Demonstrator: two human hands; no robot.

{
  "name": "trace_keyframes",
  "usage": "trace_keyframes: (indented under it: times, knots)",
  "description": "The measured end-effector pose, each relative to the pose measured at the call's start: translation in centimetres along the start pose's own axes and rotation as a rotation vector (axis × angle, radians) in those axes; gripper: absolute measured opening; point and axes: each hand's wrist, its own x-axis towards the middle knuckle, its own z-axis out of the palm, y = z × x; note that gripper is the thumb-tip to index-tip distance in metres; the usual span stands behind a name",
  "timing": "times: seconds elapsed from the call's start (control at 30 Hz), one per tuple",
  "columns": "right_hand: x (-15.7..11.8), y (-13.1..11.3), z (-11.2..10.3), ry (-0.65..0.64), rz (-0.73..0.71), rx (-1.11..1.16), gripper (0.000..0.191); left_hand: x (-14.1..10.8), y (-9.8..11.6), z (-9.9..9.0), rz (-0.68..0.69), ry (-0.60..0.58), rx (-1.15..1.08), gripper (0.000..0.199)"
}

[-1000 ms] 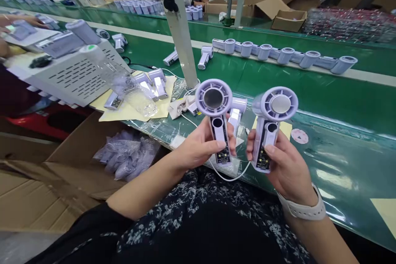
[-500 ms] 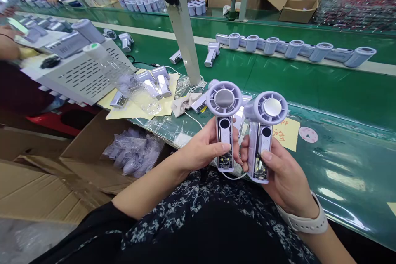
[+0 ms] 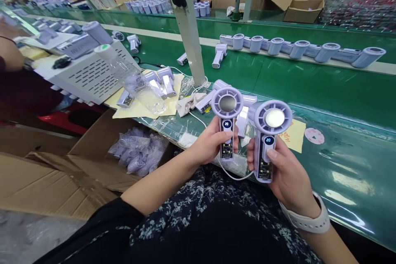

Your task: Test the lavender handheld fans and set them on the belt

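My left hand (image 3: 210, 142) is closed around the handle of a lilac handheld fan (image 3: 227, 101), thumb on its front button. In my right hand (image 3: 286, 165) is a second lilac handheld fan (image 3: 274, 117), gripped the same way with the thumb on the front. Both fans stand upright with their round heads facing me, and both little displays read 20. Circuit parts show through the lower handles. A thin white cable (image 3: 236, 178) hangs between the hands; where its ends go is partly hidden. More lilac fans (image 3: 243, 121) lie on the bench just behind.
A row of fans (image 3: 275, 46) lies along the green belt (image 3: 287, 76). A metal post (image 3: 188, 37) rises from the bench's edge. At left are a clear bottle (image 3: 130, 78), a slotted metal box (image 3: 95, 74) and a cardboard box (image 3: 93, 148) of wrapped pieces. Other people work nearby.
Both fans' displays have gone from dark to lit, showing 20. My hands have drawn slightly apart, and the white cable between them shows more. The view has shifted a little.
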Motion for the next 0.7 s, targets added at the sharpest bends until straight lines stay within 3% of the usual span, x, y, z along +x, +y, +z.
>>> trace_keyframes:
  times: [0.1, 0.23, 0.4, 0.7]
  knots:
    - [0.1, 0.6, -0.3, 0.024, 0.036, -0.045, 0.025, 0.1, -0.5, -0.3, -0.057, 0.026, -0.025, 0.043]
    - [-0.3, 0.2, -0.5, -0.006, 0.042, -0.034, 0.027, -0.6, -0.2, -0.1, -0.008, -0.119, 0.042, 0.042]
    - [0.0, -0.5, -0.5, 0.05, 0.026, 0.004, 0.026, -0.8, 0.5, 0.3, 0.021, -0.076, 0.121, 0.043]
    - [0.0, -0.3, 0.1, 0.023, 0.064, 0.027, 0.024, -0.5, 0.6, 0.5, 0.035, -0.108, 0.011, 0.04]
